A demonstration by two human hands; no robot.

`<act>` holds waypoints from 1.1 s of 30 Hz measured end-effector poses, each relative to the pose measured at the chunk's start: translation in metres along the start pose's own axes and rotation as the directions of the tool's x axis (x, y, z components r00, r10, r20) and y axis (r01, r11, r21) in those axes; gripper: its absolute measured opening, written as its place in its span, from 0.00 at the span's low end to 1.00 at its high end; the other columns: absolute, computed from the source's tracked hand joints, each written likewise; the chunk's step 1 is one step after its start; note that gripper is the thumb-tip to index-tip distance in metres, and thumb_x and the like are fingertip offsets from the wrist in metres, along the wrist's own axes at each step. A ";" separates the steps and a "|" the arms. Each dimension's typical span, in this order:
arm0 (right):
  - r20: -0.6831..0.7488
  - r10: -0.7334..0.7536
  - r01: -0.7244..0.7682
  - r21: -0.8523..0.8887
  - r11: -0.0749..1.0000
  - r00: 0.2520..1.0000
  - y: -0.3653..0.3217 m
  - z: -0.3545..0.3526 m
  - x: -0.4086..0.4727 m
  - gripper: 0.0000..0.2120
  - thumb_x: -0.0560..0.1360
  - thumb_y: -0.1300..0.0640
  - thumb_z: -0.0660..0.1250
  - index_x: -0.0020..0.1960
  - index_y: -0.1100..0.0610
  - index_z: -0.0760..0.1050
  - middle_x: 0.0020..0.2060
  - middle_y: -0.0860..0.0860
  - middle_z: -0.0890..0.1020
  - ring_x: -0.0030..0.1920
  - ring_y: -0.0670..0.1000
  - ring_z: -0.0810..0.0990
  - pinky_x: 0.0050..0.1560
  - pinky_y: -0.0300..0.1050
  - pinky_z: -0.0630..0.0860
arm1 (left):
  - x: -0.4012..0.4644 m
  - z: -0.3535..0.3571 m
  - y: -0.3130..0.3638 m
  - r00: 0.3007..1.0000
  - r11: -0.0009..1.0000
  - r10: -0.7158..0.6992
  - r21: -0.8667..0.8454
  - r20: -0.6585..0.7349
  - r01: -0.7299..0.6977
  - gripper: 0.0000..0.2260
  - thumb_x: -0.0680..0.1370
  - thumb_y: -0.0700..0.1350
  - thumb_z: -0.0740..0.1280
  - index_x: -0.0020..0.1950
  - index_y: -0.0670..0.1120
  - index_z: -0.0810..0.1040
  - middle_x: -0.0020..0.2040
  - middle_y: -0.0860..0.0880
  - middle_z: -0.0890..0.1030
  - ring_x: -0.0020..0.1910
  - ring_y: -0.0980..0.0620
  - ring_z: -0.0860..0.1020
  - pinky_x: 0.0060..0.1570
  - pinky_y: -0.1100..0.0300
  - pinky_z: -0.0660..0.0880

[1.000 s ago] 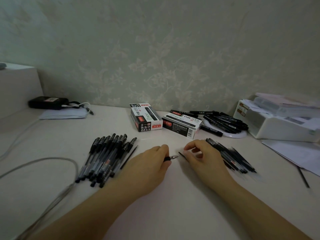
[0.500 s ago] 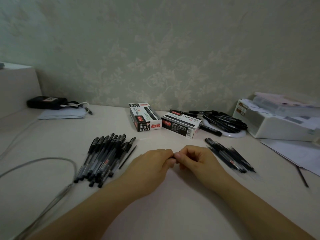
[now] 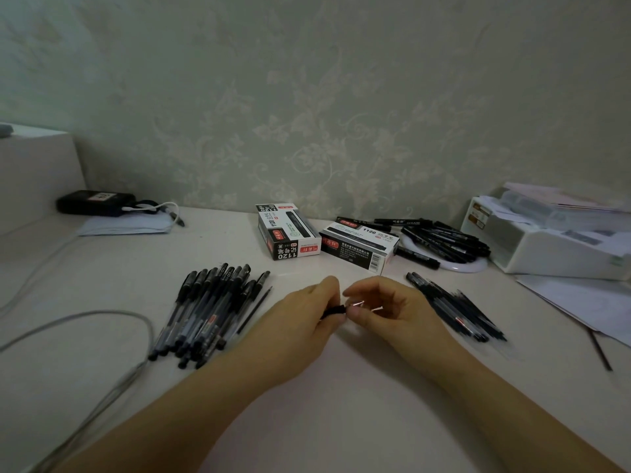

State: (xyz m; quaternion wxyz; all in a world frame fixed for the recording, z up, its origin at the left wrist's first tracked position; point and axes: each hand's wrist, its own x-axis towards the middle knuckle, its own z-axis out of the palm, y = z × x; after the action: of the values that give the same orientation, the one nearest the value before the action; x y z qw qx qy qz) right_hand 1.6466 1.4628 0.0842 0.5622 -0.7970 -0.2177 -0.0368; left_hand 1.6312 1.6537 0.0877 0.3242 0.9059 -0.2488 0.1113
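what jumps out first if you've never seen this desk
The two hands meet mid-table: the left hand grips a black pen and the right hand pinches its tip end. A pile of capped pens lies left of them, a smaller dark pile lies right, and two boxes lie behind, near the wall.
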 end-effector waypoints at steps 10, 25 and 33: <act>0.001 0.042 -0.042 0.006 0.999 0.999 0.004 -0.001 0.001 0.01 0.75 0.58 0.72 0.46 0.54 0.82 0.39 0.50 0.85 0.38 0.46 0.81 0.41 0.33 0.75 | 0.000 0.003 -0.003 1.000 0.998 -0.002 0.063 0.002 0.002 0.07 0.81 0.53 0.59 0.49 0.53 0.74 0.43 0.56 0.76 0.42 0.58 0.73 0.43 0.55 0.74; 0.005 0.054 -0.054 0.023 0.998 0.999 0.004 -0.001 0.002 0.06 0.74 0.59 0.73 0.50 0.51 0.82 0.42 0.49 0.85 0.39 0.45 0.82 0.39 0.32 0.74 | 0.002 0.003 -0.005 0.999 0.997 -0.028 0.064 -0.033 0.030 0.09 0.81 0.54 0.58 0.49 0.52 0.74 0.41 0.57 0.75 0.41 0.59 0.73 0.41 0.58 0.73; 0.000 0.104 -0.104 0.063 0.993 0.995 0.003 0.000 0.003 0.05 0.74 0.53 0.72 0.47 0.54 0.83 0.37 0.51 0.86 0.34 0.41 0.79 0.37 0.30 0.73 | 0.001 0.003 -0.002 0.999 0.999 -0.015 0.050 -0.028 0.017 0.08 0.82 0.53 0.58 0.51 0.52 0.74 0.39 0.57 0.74 0.40 0.60 0.73 0.40 0.61 0.72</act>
State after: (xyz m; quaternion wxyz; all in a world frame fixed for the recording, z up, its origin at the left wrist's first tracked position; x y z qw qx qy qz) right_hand 1.6508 1.4624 0.0823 0.5886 -0.7891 -0.1760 -0.0020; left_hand 1.6333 1.6526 0.0853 0.3055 0.9141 -0.2341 0.1273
